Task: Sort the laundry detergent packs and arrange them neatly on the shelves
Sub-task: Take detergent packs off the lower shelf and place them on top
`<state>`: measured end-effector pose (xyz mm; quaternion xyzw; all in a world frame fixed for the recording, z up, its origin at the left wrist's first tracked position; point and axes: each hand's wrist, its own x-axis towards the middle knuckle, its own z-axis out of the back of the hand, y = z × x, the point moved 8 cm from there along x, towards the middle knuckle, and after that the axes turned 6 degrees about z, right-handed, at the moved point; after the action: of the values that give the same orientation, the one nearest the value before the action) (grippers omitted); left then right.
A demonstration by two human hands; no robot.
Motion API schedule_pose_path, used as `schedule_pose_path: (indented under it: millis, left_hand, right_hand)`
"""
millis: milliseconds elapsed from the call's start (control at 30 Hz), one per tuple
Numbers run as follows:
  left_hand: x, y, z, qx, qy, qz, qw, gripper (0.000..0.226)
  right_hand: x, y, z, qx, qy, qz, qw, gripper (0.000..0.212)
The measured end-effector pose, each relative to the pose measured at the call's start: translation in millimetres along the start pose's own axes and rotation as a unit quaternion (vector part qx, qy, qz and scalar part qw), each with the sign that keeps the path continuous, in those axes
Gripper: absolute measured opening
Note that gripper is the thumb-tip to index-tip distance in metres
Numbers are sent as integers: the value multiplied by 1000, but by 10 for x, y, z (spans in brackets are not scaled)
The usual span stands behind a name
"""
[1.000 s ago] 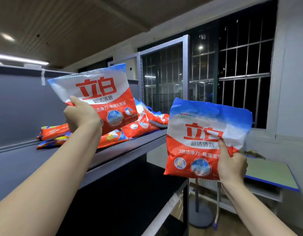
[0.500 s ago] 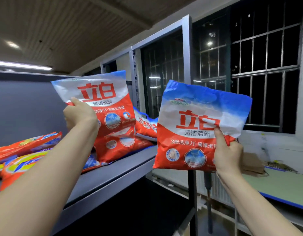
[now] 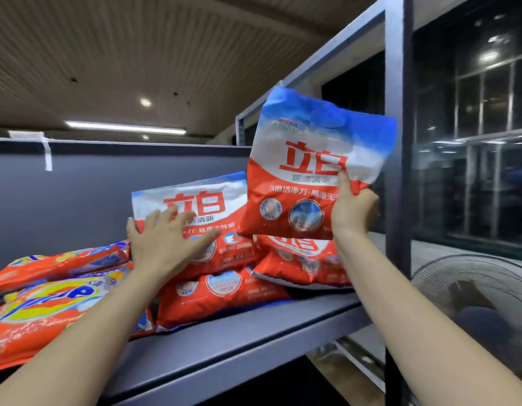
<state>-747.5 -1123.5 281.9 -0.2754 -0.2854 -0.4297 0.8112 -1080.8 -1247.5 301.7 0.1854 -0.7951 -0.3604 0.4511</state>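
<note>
Shelf (image 3: 253,344): grey metal board, front edge running up to the right, fixed to an upright steel post (image 3: 399,171) at the right corner; dark grey back panel (image 3: 63,194) behind.

Fan (image 3: 476,303): wire-guarded, low right, beyond the post.

Orange-and-yellow packs (image 3: 48,306): lying flat in a stack at the left end of the shelf.

Red-and-white packs, stacked (image 3: 224,291): lying on the shelf board at centre, another (image 3: 300,262) just to the right, both under the packs handled.

Raised pack (image 3: 315,165): red, white and blue, held upright in the air above the right-hand stack, its lower edge just over it.

Leaning pack (image 3: 201,218): same print, propped on the centre stack, tilted back toward the panel.

Left hand (image 3: 166,241): arm stretched forward from lower left, palm flat on the face of the leaning pack, fingers straight and spread, pressing.

Right hand (image 3: 352,206): forearm rising from lower right, wrist bent, fingers and thumb curled, pinching the raised pack's right edge, crumpling the film there.
</note>
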Motion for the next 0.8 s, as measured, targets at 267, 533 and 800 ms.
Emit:
schedule_pose_path:
  millis: [267, 533, 800]
  left_hand:
    - [115, 60, -48, 85, 20, 47, 995, 90]
    - [78, 26, -105, 118, 10, 60, 991, 66]
    - [-190, -9, 29, -13, 40, 79, 996, 51]
  right_hand:
    - [-465, -635, -1043, -320, 338, 70, 882, 43]
    - [-672, -613, -1104, -247, 443, 94, 857, 56]
    - [-708, -456, -908, -181, 420, 112, 882, 46]
